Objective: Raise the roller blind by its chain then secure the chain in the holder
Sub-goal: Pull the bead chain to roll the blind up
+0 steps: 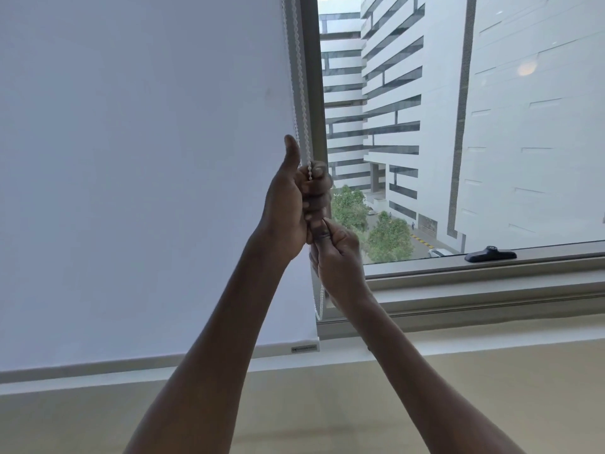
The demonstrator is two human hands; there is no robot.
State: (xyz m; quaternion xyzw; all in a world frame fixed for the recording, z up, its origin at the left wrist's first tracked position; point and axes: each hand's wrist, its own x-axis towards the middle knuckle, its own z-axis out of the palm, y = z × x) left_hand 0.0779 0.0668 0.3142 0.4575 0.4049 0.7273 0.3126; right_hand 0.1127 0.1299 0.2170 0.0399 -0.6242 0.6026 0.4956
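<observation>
A white roller blind point(140, 175) covers the left window, its bottom bar point(288, 350) hanging just above the sill. Its white bead chain point(299, 77) runs down the blind's right edge beside the grey frame post. My left hand point(294, 204) is closed around the chain with the thumb pointing up. Directly below it my right hand point(337, 260) pinches the chain between thumb and fingers. The chain's lower loop point(320, 306) hangs under my right hand. No chain holder shows; my hands and arms hide part of the frame.
The right window pane point(458, 126) is uncovered and looks out on pale buildings and trees. A black window handle point(490, 255) lies on the lower frame. A pale sill point(491, 339) and beige wall point(327, 404) run below.
</observation>
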